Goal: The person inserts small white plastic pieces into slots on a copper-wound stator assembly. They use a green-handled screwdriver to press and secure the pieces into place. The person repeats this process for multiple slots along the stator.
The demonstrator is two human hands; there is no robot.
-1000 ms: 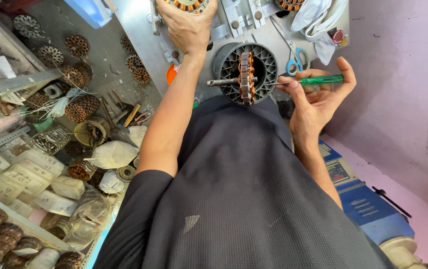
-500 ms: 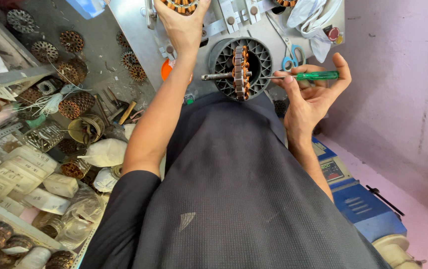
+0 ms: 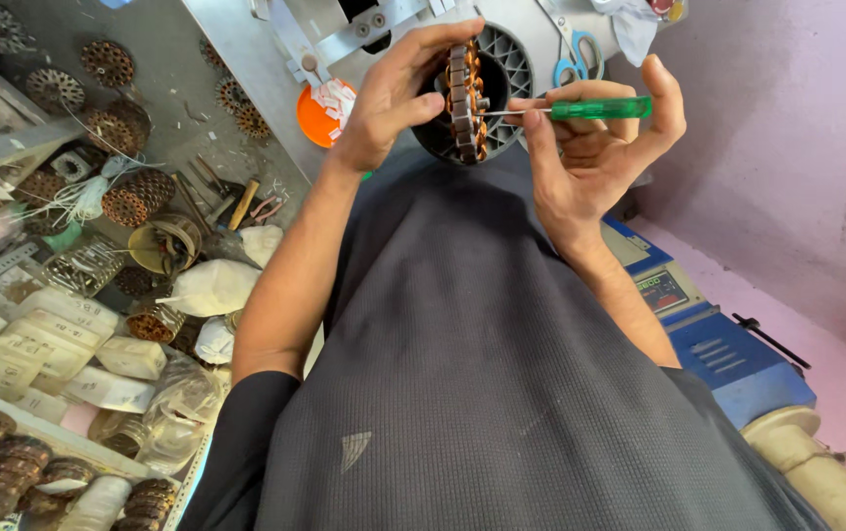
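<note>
My left hand [image 3: 398, 93] grips a round motor stator with copper windings [image 3: 465, 98], held on edge in front of a dark round housing [image 3: 507, 84] on the grey bench. My right hand [image 3: 595, 147] holds a green-handled screwdriver [image 3: 595, 108] level, its thin metal shaft pointing left with the tip at the stator's right face. Both hands are raised close together above my dark grey shirt.
An orange dish [image 3: 330, 108] and blue-handled scissors [image 3: 580, 54] lie on the bench [image 3: 246, 59]. To the left are several wound stators [image 3: 133, 197], hand tools, white bags [image 3: 211, 290] and packets. A blue machine [image 3: 708, 339] stands at right by a pink wall.
My left hand came down from the far part of the bench and took hold of the stator. The screwdriver tip moved in against it. The view tilted closer to the hands.
</note>
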